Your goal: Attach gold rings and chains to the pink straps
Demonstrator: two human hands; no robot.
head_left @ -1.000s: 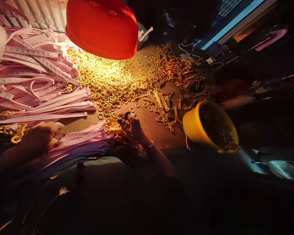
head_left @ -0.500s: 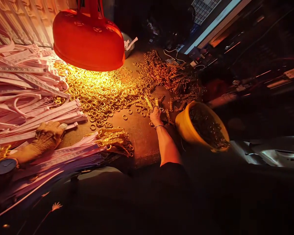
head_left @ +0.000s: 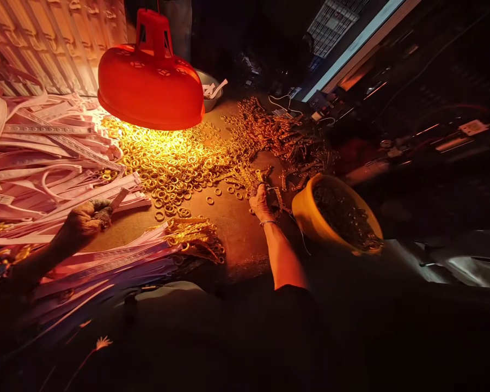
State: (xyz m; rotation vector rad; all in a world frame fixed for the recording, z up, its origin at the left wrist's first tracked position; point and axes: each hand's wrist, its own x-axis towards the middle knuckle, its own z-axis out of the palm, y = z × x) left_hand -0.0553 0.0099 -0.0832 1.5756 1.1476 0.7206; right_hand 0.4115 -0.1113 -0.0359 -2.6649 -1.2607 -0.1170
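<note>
My left hand [head_left: 87, 218] is closed on a pale pink strap, whose short end [head_left: 120, 199] sticks up past the thumb. Under and beside it lie many more pink straps [head_left: 106, 190]. My right hand [head_left: 261, 202] reaches into the near edge of a heap of gold chain-like strips [head_left: 249, 177], fingers curled round a strip; the fingertips are partly hidden. A looped strip [head_left: 278, 198] hangs by its right side. Nearer to me lies a bundle of straps with gold strips [head_left: 194, 235] at their ends. Loose gold rings [head_left: 175, 169] are piled between the hands.
A red lamp [head_left: 151, 90] hangs low over the rings. The yellow bucket [head_left: 310, 209], holding dark pieces, stands right of my right hand. Behind the lamp is a grey bowl [head_left: 217, 98] with white strips. Darker chain strips [head_left: 288, 133] heap at the back right.
My left hand has lifted off the pile and now grips a strap with its end standing up. My right hand stays at the gold strips. The view has shifted slightly.
</note>
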